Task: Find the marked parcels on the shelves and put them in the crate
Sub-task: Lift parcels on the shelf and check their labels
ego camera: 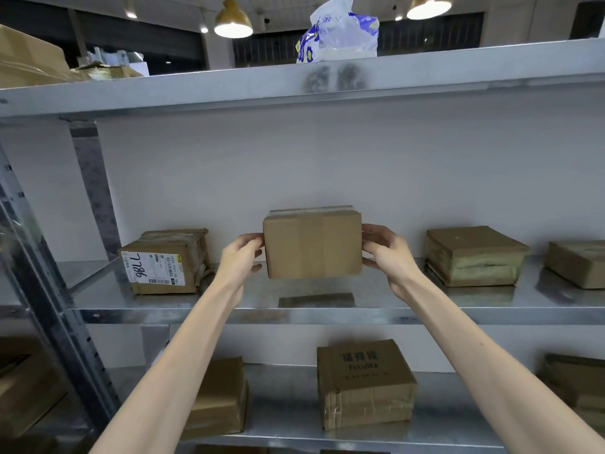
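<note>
A plain brown cardboard parcel (312, 245) is held just above the middle metal shelf (229, 299), its shadow on the shelf below it. My left hand (240, 257) grips its left side and my right hand (388, 253) grips its right side. The face turned to me shows no label or mark. To the left on the same shelf sits a taped parcel (165, 262) with a white shipping label and a handwritten number. No crate is in view.
Two more brown parcels (473, 257) (577, 263) sit on the right of the middle shelf. The lower shelf holds a printed box (365, 383) and a smaller box (219, 398). A blue-and-white plastic bag (339, 32) lies on the top shelf. A steel upright (42, 290) stands at left.
</note>
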